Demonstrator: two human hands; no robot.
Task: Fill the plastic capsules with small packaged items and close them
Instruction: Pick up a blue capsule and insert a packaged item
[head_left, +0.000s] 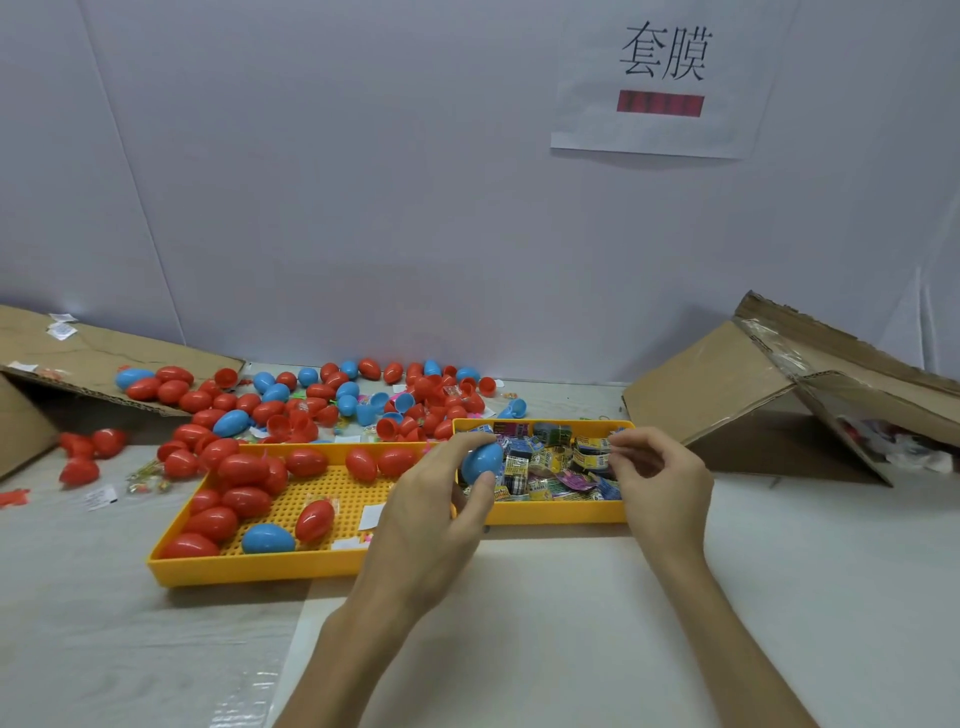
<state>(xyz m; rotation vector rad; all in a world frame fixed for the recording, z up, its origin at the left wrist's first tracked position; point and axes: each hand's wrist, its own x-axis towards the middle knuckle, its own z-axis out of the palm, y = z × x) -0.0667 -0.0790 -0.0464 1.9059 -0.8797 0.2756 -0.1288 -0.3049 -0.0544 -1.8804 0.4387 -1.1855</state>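
The left hand (431, 514) has its grip curled round a blue capsule (482, 461), long axis tilted up-right. The packets (550, 460) lie just right of it, under the right hand (665, 478), whose curled grip I cannot read.

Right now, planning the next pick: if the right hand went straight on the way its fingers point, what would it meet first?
The right hand would likely meet the packaged items in the small yellow tray, just beyond its fingers; depth unclear.

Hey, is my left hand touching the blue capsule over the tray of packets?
Touching. The head view shows the left hand with thumb and fingers curled round the blue capsule, with no gap between them.
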